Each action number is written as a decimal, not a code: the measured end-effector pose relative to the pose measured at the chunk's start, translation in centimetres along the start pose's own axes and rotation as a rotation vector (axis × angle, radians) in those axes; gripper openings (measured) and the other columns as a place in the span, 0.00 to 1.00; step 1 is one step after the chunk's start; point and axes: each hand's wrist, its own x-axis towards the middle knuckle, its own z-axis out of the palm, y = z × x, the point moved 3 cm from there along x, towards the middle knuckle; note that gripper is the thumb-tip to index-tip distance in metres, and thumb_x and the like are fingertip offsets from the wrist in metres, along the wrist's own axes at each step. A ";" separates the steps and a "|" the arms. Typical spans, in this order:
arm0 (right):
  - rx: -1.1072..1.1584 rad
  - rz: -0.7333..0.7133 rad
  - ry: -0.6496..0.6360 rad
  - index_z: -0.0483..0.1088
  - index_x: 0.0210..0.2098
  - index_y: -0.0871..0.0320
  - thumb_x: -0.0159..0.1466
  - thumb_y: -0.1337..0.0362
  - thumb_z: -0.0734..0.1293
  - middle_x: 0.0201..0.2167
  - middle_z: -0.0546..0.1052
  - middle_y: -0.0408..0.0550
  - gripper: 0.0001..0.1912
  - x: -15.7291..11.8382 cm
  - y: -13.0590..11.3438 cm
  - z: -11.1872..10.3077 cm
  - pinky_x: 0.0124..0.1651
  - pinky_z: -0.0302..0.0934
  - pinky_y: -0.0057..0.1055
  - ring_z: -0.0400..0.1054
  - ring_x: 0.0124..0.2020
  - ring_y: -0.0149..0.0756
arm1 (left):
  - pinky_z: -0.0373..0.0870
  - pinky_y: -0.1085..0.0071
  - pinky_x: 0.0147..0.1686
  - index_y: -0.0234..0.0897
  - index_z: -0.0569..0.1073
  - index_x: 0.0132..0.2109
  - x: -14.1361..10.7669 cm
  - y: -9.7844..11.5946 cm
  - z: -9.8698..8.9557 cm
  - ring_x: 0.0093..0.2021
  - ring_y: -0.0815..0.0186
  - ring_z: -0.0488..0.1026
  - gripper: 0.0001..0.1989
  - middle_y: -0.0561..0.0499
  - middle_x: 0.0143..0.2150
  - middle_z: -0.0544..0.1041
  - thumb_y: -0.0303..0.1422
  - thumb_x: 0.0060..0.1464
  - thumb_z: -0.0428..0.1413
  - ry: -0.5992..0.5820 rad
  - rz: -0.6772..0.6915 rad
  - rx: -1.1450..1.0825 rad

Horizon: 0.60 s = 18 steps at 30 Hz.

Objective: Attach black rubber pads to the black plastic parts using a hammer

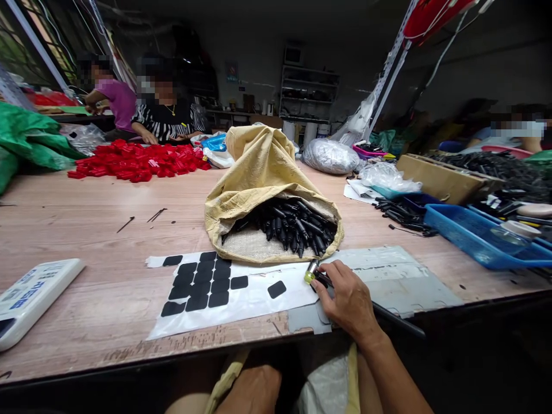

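Note:
My right hand (345,294) is closed around a small hammer (311,269) at the table's front edge. The hammer has a silver head with a yellow-green face, and its long black handle reaches right past my wrist. Below the table edge, what shows of my left hand (254,388) is its back; the fingers are hidden. A white backing sheet (259,313) with several black rounded-square pads (198,284) lies left of my right hand. Behind it, a yellowish woven sack (263,164) lies with its mouth towards me, showing many slim black parts (297,224) inside.
Grey sheeting (405,276) lies under and beside my right hand. A blue tray (474,236) and black parts are at the right. A white device (38,293) stands left. Red pieces (138,160) are heaped at the far left, near two seated people.

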 end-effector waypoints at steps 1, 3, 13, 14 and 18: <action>-0.001 0.000 0.001 0.69 0.44 0.56 0.66 0.59 0.66 0.40 0.73 0.49 0.09 0.0 0.0 0.0 0.47 0.60 0.35 0.68 0.43 0.41 | 0.71 0.61 0.34 0.33 0.82 0.45 -0.2 0.2 -0.1 0.42 0.43 0.81 0.16 0.33 0.41 0.83 0.24 0.52 0.53 -0.034 0.032 0.023; -0.006 -0.001 0.005 0.69 0.44 0.56 0.67 0.59 0.66 0.40 0.73 0.49 0.09 0.0 0.0 0.0 0.46 0.60 0.35 0.68 0.43 0.41 | 0.70 0.64 0.33 0.37 0.82 0.48 -1.2 1.2 -1.6 0.41 0.46 0.82 0.16 0.37 0.42 0.84 0.28 0.54 0.55 -0.066 0.166 0.027; 0.003 0.010 0.003 0.69 0.44 0.55 0.67 0.58 0.66 0.40 0.73 0.48 0.09 -0.1 0.2 0.1 0.45 0.60 0.34 0.68 0.42 0.40 | 0.69 0.68 0.42 0.35 0.79 0.48 2.0 -3.7 -22.2 0.44 0.59 0.76 0.16 0.44 0.46 0.80 0.35 0.65 0.48 0.838 -0.146 -0.124; 0.010 0.014 0.001 0.69 0.44 0.54 0.67 0.58 0.65 0.39 0.73 0.48 0.09 -0.1 0.2 0.1 0.45 0.60 0.34 0.68 0.41 0.40 | 0.69 0.67 0.47 0.35 0.78 0.50 3.1 -4.9 -23.1 0.48 0.57 0.75 0.16 0.42 0.49 0.79 0.34 0.65 0.48 0.911 -0.268 -0.063; 0.026 0.020 -0.009 0.69 0.44 0.54 0.67 0.58 0.65 0.39 0.73 0.47 0.09 0.0 0.2 0.0 0.44 0.59 0.34 0.68 0.41 0.40 | 0.70 0.60 0.51 0.31 0.77 0.51 6.4 -7.7 -24.4 0.57 0.47 0.71 0.16 0.34 0.56 0.73 0.31 0.63 0.50 0.949 -0.436 -0.017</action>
